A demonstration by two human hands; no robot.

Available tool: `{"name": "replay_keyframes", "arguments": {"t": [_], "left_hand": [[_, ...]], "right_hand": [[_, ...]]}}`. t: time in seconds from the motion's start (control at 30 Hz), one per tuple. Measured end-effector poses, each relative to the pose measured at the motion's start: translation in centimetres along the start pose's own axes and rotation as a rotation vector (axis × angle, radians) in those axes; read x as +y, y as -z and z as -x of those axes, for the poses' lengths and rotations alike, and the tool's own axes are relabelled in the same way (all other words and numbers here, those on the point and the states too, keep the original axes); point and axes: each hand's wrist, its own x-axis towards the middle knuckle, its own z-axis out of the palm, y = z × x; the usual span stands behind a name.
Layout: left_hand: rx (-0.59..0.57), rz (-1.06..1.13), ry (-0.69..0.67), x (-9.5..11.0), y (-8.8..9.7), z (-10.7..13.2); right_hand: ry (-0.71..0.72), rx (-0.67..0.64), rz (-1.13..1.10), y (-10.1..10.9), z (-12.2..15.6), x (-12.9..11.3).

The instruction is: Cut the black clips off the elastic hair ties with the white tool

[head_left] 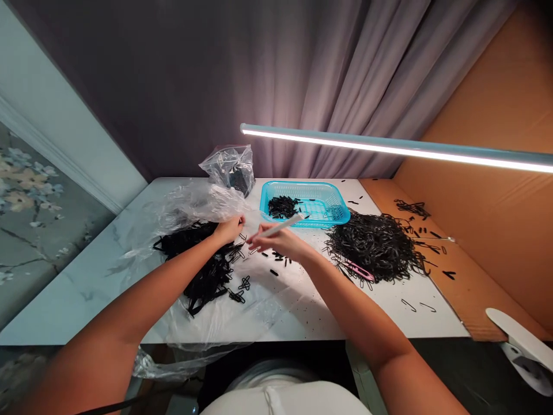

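Note:
My right hand [283, 242] is closed around a slim white pen-like stick [283, 225], which slants up to the right. Facing it, almost touching, my left hand [228, 230] has its fingers pinched together; what they hold is too small to make out. Under and beside my left forearm lies a heap of black strap-like pieces [207, 282] on clear plastic. A few black wire clips [236, 295] are scattered next to the heap. Small black pieces [283, 258] lie below my right hand. Behind the hands stands a blue plastic basket [341, 216] with a pile of short black pieces [281, 206] inside.
To the right is a large heap of black wire clips [375, 245], with a pink tool [360, 271] at its front edge. A clear bag [228, 167] stands at the back beside crumpled plastic film [190, 202]. A lit tube lamp [389, 147] hangs across above the white table [358, 314].

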Motion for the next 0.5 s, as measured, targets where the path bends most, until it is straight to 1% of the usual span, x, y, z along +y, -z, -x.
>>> {"name": "replay_keyframes", "arguments": {"t": [0.03, 0.07, 0.1, 0.17, 0.23, 0.3, 0.37, 0.4, 0.43, 0.47, 0.5], "left_hand": [[0.004, -0.014, 0.022, 0.0, -0.2, -0.2], [0.007, -0.026, 0.034, 0.0, -0.3, -0.3], [0.008, -0.035, 0.035, 0.0, -0.4, -0.4], [0.006, -0.049, 0.012, 0.0, -0.1, -0.1], [0.008, -0.069, -0.030, 0.3, 0.9, 0.9], [0.022, -0.106, -0.068, 1.0, 2.3, 2.6], [0.053, -0.140, -0.093, 2.2, 3.5, 5.0], [0.069, -0.150, -0.101, 3.0, 3.9, 6.3], [0.084, -0.144, -0.122, 3.9, 4.0, 7.6], [0.107, -0.067, -0.165, 4.8, 3.7, 8.9], [0.091, 0.068, -0.196, 5.8, 3.2, 10.1]], "right_hand": [[-0.006, -0.010, 0.027, 0.3, 1.7, 0.4], [-0.022, -0.001, 0.009, 0.7, 3.2, 0.8], [-0.027, 0.036, -0.013, 1.2, 4.7, 1.3], [-0.031, 0.169, -0.011, 2.2, 7.0, 2.2], [-0.032, 0.295, -0.023, 3.0, 8.5, 2.7], [-0.025, 0.369, -0.042, 3.4, 9.3, 3.1], [-0.004, 0.392, -0.048, 3.6, 9.9, 3.3], [0.008, 0.394, -0.046, 3.5, 10.0, 3.4], [0.022, 0.395, -0.046, 3.5, 10.2, 3.5], [0.039, 0.403, -0.048, 3.4, 10.3, 3.7], [0.058, 0.421, -0.052, 3.2, 10.4, 3.8]]}}
